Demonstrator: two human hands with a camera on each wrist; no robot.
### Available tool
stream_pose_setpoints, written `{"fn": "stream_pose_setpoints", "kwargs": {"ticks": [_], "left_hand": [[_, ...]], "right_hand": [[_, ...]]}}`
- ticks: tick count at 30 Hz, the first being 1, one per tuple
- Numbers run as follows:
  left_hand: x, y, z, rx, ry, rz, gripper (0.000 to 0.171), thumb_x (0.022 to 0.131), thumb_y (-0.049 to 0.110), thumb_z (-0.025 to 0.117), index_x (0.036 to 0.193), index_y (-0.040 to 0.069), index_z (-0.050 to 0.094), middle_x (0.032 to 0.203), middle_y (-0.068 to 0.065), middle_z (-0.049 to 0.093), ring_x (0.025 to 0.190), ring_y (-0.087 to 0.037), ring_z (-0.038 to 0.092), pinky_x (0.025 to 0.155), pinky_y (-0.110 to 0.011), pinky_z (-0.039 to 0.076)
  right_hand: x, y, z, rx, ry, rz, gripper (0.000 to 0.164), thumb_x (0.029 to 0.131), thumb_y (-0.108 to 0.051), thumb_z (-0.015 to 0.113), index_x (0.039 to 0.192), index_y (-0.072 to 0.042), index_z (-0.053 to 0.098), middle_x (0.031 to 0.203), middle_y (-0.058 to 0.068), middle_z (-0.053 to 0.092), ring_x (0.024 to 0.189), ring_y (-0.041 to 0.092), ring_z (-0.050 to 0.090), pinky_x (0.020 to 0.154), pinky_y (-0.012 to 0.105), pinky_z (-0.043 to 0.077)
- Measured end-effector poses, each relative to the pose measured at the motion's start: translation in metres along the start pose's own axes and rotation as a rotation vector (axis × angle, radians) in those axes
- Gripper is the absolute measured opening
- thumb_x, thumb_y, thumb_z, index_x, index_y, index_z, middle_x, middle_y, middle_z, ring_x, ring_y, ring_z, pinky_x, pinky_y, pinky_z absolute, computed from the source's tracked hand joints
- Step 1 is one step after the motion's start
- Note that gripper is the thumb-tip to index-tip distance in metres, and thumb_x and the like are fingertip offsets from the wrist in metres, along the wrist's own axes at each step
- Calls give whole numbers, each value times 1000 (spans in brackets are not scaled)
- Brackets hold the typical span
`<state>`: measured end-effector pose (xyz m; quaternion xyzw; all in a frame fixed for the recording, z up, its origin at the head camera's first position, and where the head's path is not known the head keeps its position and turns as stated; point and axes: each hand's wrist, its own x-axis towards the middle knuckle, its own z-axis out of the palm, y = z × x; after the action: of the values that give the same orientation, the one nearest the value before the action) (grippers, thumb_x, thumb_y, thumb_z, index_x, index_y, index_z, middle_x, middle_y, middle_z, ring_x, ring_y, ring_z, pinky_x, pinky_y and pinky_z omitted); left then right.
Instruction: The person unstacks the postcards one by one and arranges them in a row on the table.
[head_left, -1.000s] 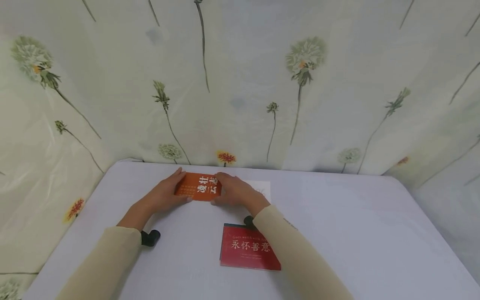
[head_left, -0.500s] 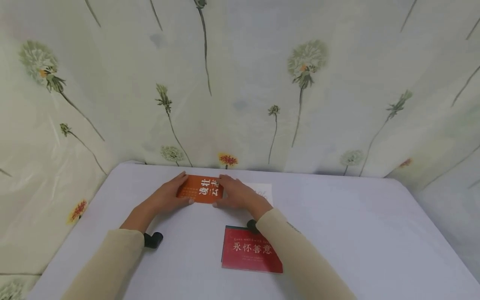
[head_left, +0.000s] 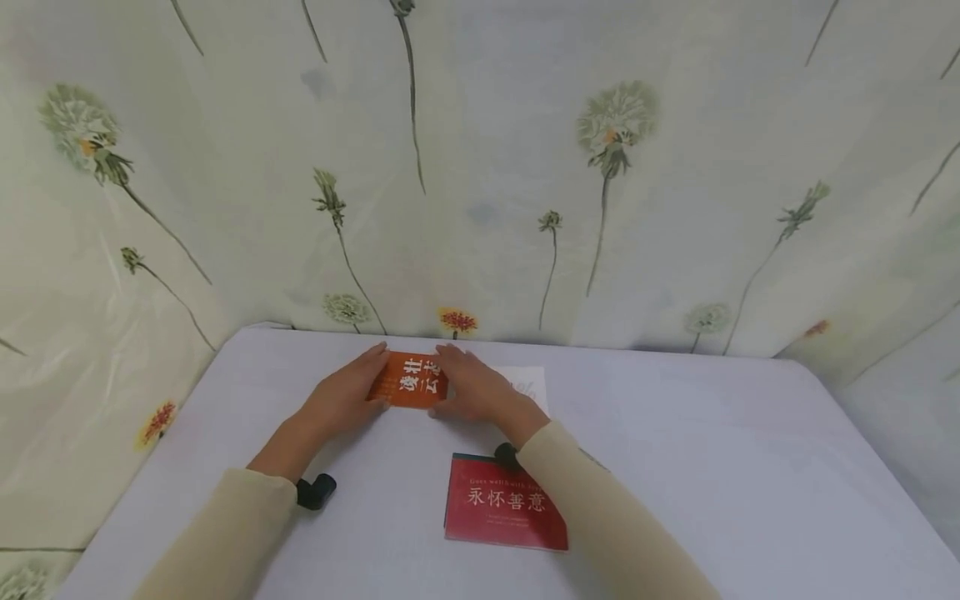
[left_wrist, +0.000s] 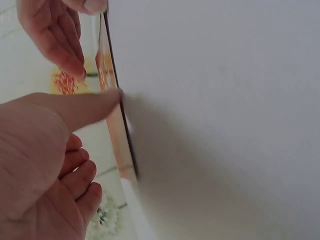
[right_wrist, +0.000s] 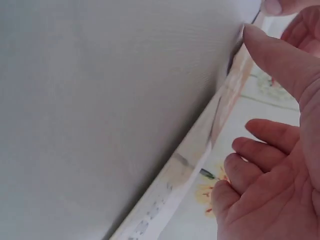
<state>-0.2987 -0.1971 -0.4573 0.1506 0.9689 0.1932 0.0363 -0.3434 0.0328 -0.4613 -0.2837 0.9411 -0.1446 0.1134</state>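
An orange card (head_left: 408, 382) with large white characters lies at the back left of the table in the head view. My left hand (head_left: 339, 400) grips its left end, thumb along the near edge and fingers at the far edge. At the other end, my right hand (head_left: 480, 392) spans the card the same way and covers part of its print. Seen edge-on in the left wrist view, the card (left_wrist: 119, 135) has my left thumb on its near edge. A white card (head_left: 534, 383) with grey print lies just right of the orange one, partly hidden by my right hand.
Nearer on the white table (head_left: 720, 483) lies a red card (head_left: 495, 508) with white characters and a dark teal top edge, partly under my right sleeve. A flower-printed curtain (head_left: 480, 167) stands behind the table.
My left hand has slid right along the orange card, so less of its left end shows. The right hand has hardly moved, and the head view has shifted slightly.
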Motion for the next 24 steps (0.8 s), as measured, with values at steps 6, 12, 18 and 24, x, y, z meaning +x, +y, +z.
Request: {"fn": "stream_pose_setpoints", "kwargs": {"ticks": [6,12,18,24], "left_hand": [[-7,17,-3,28,19,40,75,88,20,73,150,7,33,157,-7,29,137,-32,37,104,-49,41],[-10,24,-2,-5,35,53,81,86,28,75,152,13,30,156,-3,29,138,-27,37,103,-47,42],[-18,37,1,-21,-8,21,84,83,34,77,152,16,32,151,-4,39,136,-25,38,102,-46,44],[-29,55,3,30,-9,84,82,81,36,78,150,15,37,150,-2,41,138,-22,36,105,-42,41]], "right_hand": [[-8,-2,-4,4,10,-10,84,83,-45,74,152,-20,31,156,0,29,144,20,22,113,42,29],[-17,-2,-9,-6,1,-9,82,82,-43,75,149,-21,35,152,-1,37,141,20,30,109,42,35],[-34,-2,-13,-13,-17,-1,83,81,-43,76,149,-21,36,151,1,39,141,25,30,109,44,34],[-55,-3,-15,-47,-2,-26,81,79,-44,78,147,-21,41,148,1,42,140,24,32,108,45,36]]}}
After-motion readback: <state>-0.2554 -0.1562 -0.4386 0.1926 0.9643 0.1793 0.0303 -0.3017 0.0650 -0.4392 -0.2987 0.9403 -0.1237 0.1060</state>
